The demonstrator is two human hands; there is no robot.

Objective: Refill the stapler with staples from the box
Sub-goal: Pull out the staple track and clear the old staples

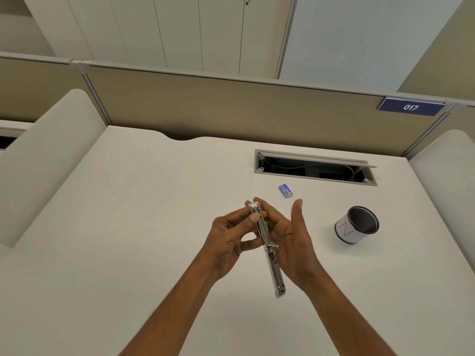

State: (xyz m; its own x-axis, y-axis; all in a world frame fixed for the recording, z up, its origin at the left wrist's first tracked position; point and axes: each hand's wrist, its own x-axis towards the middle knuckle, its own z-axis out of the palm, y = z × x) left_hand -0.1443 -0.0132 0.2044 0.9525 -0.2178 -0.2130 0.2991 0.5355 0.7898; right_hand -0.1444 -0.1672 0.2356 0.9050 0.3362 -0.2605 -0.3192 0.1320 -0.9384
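A long metal stapler (273, 263), swung open into one straight line, is held above the white desk (144, 227). My left hand (228, 240) pinches its far end between thumb and fingers. My right hand (293, 242) lies along the stapler's right side with straight fingers under it and the thumb raised. The small blue staple box (285, 191) lies on the desk just beyond both hands, apart from them.
A white cylindrical pen cup (356, 228) with a dark inside lies tilted to the right of my hands. An open cable tray (314, 167) is sunk into the desk behind the box. Beige partitions (231, 109) close off the back and sides.
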